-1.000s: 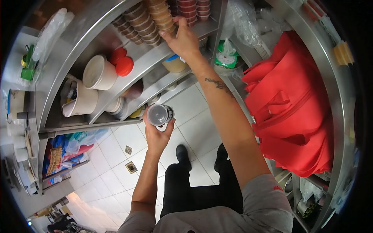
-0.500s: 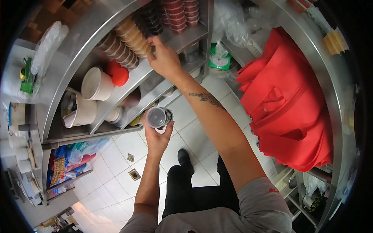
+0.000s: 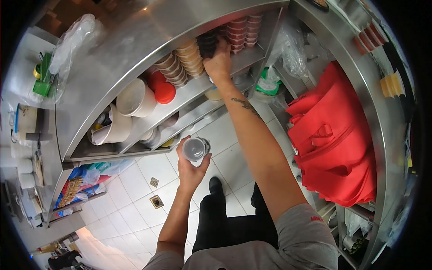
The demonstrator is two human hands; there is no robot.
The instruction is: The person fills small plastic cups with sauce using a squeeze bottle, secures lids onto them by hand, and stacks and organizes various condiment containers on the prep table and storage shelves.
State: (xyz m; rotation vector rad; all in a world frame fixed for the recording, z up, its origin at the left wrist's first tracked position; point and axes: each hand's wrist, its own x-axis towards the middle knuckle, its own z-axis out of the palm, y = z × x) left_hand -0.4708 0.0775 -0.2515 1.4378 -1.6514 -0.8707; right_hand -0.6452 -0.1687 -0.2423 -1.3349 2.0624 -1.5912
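Right hand (image 3: 219,64) at the dark cups (image 3: 207,44)

I have the left hand (image 3: 192,172) curled round a clear cup (image 3: 195,149), above the floor (image 3: 173,192). At the dark cups my right fingertips sink into shadow; I cannot tell their grip. Yellow cups (image 3: 190,58) stack just left, red cups (image 3: 236,34) just right, on the steel shelf (image 3: 248,57).

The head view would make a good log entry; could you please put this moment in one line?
left hand: holds cup | right hand: at dark cups, grip unclear | beside: yellow cups, red cups
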